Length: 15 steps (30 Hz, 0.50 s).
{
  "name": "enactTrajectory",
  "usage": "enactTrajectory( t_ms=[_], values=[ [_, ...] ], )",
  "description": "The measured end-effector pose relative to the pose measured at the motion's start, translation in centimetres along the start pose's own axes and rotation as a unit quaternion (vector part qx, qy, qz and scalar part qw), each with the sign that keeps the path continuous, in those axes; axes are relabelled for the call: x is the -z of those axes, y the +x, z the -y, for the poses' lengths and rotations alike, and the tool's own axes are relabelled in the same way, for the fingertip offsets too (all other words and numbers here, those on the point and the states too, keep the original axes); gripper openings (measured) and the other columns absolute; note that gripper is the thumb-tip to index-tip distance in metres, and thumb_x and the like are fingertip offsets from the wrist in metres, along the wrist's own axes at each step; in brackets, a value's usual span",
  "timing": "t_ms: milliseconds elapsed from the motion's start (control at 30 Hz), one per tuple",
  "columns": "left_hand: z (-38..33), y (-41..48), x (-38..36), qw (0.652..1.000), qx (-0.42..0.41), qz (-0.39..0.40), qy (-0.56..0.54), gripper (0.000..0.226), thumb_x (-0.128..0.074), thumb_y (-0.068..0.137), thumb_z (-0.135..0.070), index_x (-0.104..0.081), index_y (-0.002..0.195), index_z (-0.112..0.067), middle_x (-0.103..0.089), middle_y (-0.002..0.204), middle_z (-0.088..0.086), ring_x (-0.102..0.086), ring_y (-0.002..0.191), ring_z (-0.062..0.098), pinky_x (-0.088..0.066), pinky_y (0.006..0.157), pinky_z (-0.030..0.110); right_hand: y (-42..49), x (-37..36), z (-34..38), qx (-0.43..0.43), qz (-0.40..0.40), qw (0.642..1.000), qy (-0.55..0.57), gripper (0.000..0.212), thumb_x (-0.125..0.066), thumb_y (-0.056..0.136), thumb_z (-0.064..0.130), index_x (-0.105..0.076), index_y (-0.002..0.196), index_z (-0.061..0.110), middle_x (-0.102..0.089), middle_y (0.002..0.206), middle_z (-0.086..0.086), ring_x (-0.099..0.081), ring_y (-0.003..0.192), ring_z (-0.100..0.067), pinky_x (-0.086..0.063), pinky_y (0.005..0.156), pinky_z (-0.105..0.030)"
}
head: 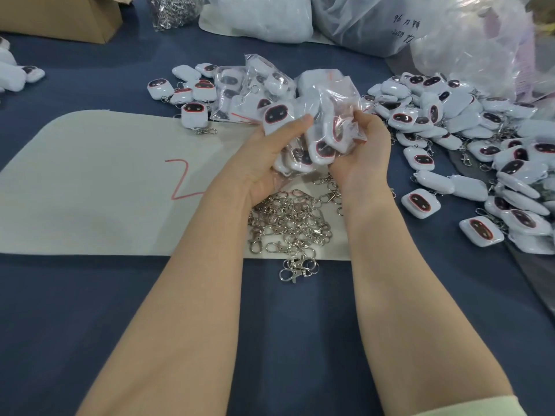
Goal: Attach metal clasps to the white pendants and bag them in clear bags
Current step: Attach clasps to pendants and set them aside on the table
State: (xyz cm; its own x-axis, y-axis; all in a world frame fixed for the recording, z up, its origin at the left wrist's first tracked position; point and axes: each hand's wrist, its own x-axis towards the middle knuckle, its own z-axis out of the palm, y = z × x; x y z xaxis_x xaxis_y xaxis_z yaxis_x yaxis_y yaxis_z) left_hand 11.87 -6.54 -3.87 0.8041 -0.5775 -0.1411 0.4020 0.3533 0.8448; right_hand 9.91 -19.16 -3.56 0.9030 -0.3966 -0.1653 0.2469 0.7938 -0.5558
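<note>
A dark blue worktop [90, 310] filled the head view, with a pale mat [105, 190] bearing a red scrawl laid across its left and middle. At the far edge stood a cardboard box [60, 16], a sack of loose clasps [171, 10] and several large plastic sacks [264, 16].

A pile of metal clasps [288, 223] lay on the near right part of the mat, a few spilling onto the blue cloth. A heap of white pendants [450, 127] with dark oval faces spread over the right side of the worktop. Finished bagged pieces [240, 85] lay just behind the hands, and a few pendants with clasps [195, 115] sat to their left.

Both hands were raised above the clasp pile. The left hand [264, 154] cupped a bunch of bagged pendants [321, 148] from beneath, its fingers curled under them and its thumb pressed on the top one. The right hand [363, 154] pinched a clear bag [336, 112] at the top of that bunch, its fingers [362, 120] closed on the film. A pale green sleeve [495, 409] showed at the right forearm.
</note>
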Motion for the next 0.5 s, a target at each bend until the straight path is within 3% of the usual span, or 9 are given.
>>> enactTrajectory(
  t_ms=[133, 233, 367, 500],
  values=[
    [0.15, 0.47, 0.06, 0.997, -0.011, -0.071, 0.025, 0.029, -0.071, 0.083, -0.02, -0.061, 0.111, -0.016, -0.074, 0.091, 0.001, -0.071, 0.076, 0.018, -0.058, 0.063, 0.031, 0.01, -0.26, -0.18, -0.007, 0.034, 0.999, 0.008, 0.023, -0.044, 0.093, 0.01, -0.057, 0.111, 0.004, -0.059, 0.11, -0.015, -0.06, 0.099, -0.029, -0.044, 0.105, -0.042],
    [0.22, 0.77, 0.28, 0.995, -0.023, -0.091, 0.018, 0.029, -0.07, 0.081, -0.014, -0.059, 0.108, -0.018, -0.071, 0.083, -0.001, -0.067, 0.067, 0.015, -0.055, 0.058, 0.028, -0.01, -0.26, -0.12, 0.0, 0.044, 0.999, 0.0, 0.024, -0.041, 0.095, 0.007, -0.057, 0.113, 0.002, -0.061, 0.109, -0.018, -0.062, 0.099, -0.028, -0.049, 0.101, -0.04],
    [0.37, 0.98, 0.48, 0.996, -0.025, -0.086, -0.001, 0.017, -0.068, 0.082, -0.009, -0.06, 0.094, -0.019, -0.069, 0.081, 0.002, -0.066, 0.068, 0.018, -0.054, 0.064, 0.03, 0.15, -0.14, -0.01, -0.014, 0.029, 0.999, 0.009, 0.023, -0.045, 0.092, 0.011, -0.062, 0.105, 0.002, -0.06, 0.108, -0.016, -0.057, 0.103, -0.029, -0.043, 0.106, -0.041],
    [0.35, 0.95, 0.63, 0.995, -0.032, -0.091, -0.005, 0.013, -0.069, 0.081, -0.011, -0.062, 0.09, -0.018, -0.068, 0.084, 0.004, -0.065, 0.073, 0.021, -0.053, 0.076, 0.038, 0.13, -0.14, -0.07, -0.022, 0.033, 0.999, -0.001, 0.018, -0.046, 0.092, 0.014, -0.059, 0.103, 0.006, -0.06, 0.097, -0.012, -0.06, 0.085, -0.026, -0.049, 0.089, -0.037]
  ],
)
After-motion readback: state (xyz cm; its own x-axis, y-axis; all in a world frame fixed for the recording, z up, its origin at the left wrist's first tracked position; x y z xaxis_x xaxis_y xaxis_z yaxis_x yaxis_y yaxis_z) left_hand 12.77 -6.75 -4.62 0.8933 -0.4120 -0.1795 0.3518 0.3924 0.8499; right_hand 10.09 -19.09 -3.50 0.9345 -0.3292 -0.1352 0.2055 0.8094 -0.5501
